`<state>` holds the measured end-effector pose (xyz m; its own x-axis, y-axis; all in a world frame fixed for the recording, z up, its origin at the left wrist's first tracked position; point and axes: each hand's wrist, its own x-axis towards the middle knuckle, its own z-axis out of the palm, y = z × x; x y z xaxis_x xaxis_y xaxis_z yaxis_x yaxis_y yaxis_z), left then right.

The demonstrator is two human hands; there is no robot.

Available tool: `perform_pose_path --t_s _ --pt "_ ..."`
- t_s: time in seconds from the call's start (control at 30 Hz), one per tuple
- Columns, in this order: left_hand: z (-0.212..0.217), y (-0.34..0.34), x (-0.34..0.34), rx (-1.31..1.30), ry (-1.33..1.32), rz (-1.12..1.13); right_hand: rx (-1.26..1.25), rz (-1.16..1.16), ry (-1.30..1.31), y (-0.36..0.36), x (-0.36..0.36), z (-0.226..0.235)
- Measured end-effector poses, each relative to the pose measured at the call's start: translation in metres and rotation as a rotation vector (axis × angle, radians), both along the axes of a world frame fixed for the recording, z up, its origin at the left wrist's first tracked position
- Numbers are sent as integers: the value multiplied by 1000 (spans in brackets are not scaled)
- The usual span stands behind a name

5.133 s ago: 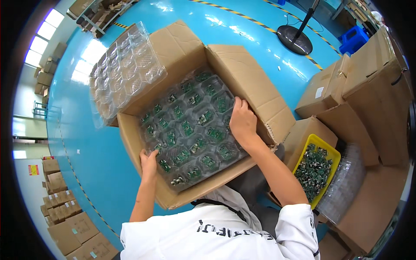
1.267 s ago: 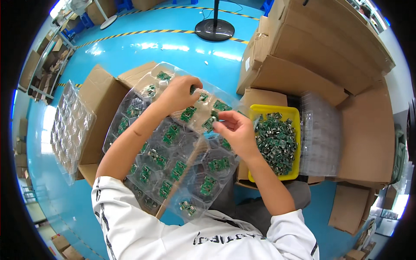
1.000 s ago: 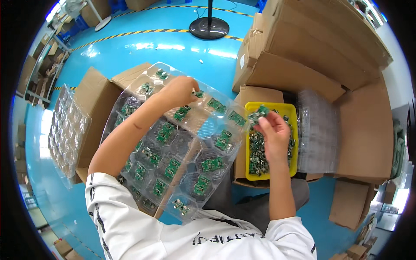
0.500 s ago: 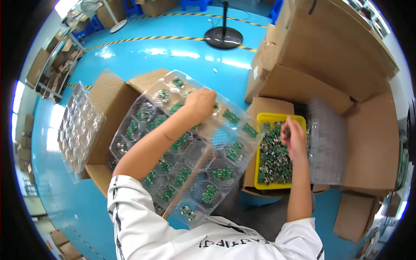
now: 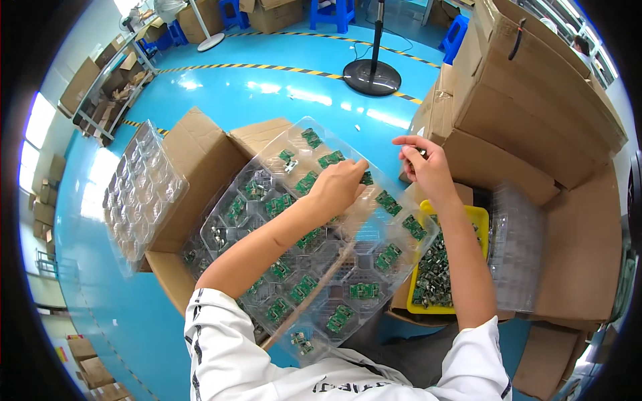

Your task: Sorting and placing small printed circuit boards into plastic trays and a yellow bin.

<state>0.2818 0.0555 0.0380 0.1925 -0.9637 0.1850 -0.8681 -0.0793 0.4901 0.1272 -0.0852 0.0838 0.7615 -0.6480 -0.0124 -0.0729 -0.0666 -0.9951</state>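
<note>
A clear plastic blister tray [image 5: 374, 267] lies tilted over an open cardboard box [image 5: 200, 154], with small green circuit boards [image 5: 302, 287] in most of its pockets. My left hand [image 5: 338, 187] rests on the tray's far part, its fingers curled down onto a pocket. My right hand [image 5: 426, 170] is raised just past the tray's right edge, above a yellow bin [image 5: 476, 220] heaped with loose boards [image 5: 435, 267]. Its fingertips pinch something small and dark that I cannot make out clearly.
A stack of empty clear trays [image 5: 137, 194] leans at the left of the box. Another clear stack [image 5: 515, 247] stands right of the yellow bin. Large cardboard boxes [image 5: 535, 100] wall in the right side. A round stand base [image 5: 371, 77] sits on the blue floor behind.
My right hand has lifted out of the yellow bin and moved up toward the tray's far right edge. My left hand has stayed on the tray.
</note>
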Motion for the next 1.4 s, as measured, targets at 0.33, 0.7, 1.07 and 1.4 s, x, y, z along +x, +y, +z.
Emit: perform_pose_path --t_s 0.33,0.7,1.07,1.4 --pt "17 21 -4 -215 701 304 354 -419 -353 81 32 -27" --pt "40 27 -26 -420 543 46 1202 -199 -609 84 23 -34" --pt "54 36 -53 -322 -89 -119 1379 -108 -603 97 1 -31" --pt "48 111 73 -109 -18 446 1445 -33 -722 50 -55 0"
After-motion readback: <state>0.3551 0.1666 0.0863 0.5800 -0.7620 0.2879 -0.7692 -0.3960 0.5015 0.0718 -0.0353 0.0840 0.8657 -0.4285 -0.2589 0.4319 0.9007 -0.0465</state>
